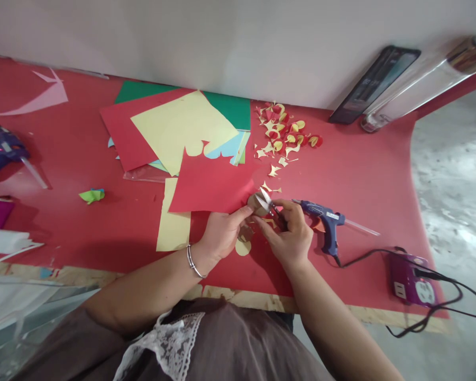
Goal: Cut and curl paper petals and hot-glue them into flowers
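My left hand (222, 233), with a bangle at the wrist, pinches the lower right corner of a red paper sheet (212, 185) whose top edge has scalloped cuts. A round brownish disc (257, 203) lies against that corner between my hands. In my right hand (287, 233) is a small pair of scissors (267, 202), blades apart and pointing up and left over the disc. Below my hands are another brownish disc (245, 233) and a pale yellow round piece (243, 247). A cream paper strip (173, 225) lies partly under the red sheet.
Stacked coloured sheets (182, 124) lie at the back. Red and yellow cut pieces (289, 132) and scraps are behind my right hand. A blue glue gun (327, 222) and a purple power socket (412, 278) with a black cable sit right; another glue gun (10, 148) is far left.
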`<state>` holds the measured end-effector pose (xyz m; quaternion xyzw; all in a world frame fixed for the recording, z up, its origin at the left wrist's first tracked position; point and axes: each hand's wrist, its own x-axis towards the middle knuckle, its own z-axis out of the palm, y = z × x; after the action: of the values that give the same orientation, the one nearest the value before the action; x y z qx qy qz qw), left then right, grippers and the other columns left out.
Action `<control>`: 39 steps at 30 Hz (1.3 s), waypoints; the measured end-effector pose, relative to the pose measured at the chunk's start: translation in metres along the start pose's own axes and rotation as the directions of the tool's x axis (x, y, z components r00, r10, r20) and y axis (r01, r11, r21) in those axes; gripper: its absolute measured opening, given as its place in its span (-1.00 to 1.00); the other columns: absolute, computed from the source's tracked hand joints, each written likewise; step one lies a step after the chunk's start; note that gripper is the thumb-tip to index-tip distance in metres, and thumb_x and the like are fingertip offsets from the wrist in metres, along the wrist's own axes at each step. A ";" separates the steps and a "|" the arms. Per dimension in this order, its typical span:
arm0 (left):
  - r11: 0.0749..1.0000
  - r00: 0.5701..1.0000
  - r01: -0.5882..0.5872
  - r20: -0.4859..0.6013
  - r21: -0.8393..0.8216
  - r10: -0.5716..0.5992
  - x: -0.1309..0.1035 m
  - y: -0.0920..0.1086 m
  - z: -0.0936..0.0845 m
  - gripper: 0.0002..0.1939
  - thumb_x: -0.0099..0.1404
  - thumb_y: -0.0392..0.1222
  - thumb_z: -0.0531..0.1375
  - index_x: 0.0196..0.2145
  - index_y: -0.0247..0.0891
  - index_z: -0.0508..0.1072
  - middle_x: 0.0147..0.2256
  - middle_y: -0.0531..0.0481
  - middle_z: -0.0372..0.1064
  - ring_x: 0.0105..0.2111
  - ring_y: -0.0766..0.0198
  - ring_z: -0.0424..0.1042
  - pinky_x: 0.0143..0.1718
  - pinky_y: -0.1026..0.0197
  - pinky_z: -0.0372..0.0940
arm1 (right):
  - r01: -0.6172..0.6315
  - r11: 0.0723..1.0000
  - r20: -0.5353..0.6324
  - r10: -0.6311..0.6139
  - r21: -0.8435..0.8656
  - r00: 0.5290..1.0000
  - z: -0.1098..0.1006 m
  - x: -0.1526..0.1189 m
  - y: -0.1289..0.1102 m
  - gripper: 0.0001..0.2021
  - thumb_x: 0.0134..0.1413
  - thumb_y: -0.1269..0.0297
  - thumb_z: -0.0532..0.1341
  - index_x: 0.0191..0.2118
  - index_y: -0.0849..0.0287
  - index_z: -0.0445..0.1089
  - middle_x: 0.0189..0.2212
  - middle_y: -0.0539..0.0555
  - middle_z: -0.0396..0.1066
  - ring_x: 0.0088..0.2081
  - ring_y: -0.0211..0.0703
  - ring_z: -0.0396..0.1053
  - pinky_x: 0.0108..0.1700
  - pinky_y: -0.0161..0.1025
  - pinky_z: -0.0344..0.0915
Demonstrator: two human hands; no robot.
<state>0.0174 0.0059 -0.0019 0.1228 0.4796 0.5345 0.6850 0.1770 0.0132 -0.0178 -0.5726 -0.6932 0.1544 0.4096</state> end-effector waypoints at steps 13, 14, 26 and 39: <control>0.999 1.000 -0.004 0.011 -0.054 0.005 -0.003 0.006 0.005 -0.54 -0.01 -0.06 0.61 -0.22 -0.31 0.62 -0.39 0.01 0.56 -0.50 0.26 0.52 -0.54 0.21 0.39 | 0.056 0.996 0.032 -0.054 -0.062 0.998 -0.003 -0.002 -0.002 -0.63 0.21 -0.05 0.39 0.02 0.02 0.49 -0.42 -0.10 0.52 -0.56 -0.27 0.40 -0.45 -0.33 0.38; 0.998 1.000 -0.012 0.012 -0.059 0.012 -0.003 0.006 0.005 -0.53 -0.02 -0.05 0.62 -0.22 -0.31 0.63 -0.38 0.00 0.57 -0.48 0.25 0.53 -0.53 0.21 0.40 | 0.051 0.997 0.033 -0.049 -0.058 0.998 -0.003 -0.002 -0.002 -0.63 0.21 -0.05 0.39 0.01 0.02 0.49 -0.43 -0.10 0.51 -0.57 -0.27 0.38 -0.45 -0.33 0.38; 0.997 0.998 0.001 -0.057 -0.071 -0.005 0.004 0.006 0.001 -0.60 -0.05 -0.10 0.64 -0.31 -0.38 0.71 -0.28 -0.18 0.68 -0.25 0.07 0.68 -0.23 0.09 0.59 | -0.177 0.978 -0.022 0.181 0.111 0.983 -0.005 0.004 -0.001 -0.69 0.22 -0.06 0.38 -0.18 0.09 0.52 -0.45 -0.06 0.50 -0.47 -0.23 0.41 -0.38 -0.29 0.34; 0.986 0.985 -0.166 -0.056 -0.001 0.166 0.006 0.007 -0.002 -0.53 0.00 -0.11 0.63 -0.13 -0.25 0.69 -0.11 -0.13 0.70 0.01 0.03 0.66 0.05 0.05 0.55 | -0.179 0.965 -0.030 0.187 0.191 0.982 -0.006 -0.001 0.008 -0.67 0.25 -0.07 0.38 -0.15 0.11 0.51 -0.44 -0.05 0.47 -0.47 -0.22 0.39 -0.34 -0.25 0.33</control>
<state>0.0110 0.0133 -0.0017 0.1454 0.4852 0.5944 0.6247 0.1867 0.0133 -0.0195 -0.5966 -0.6099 0.2424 0.4619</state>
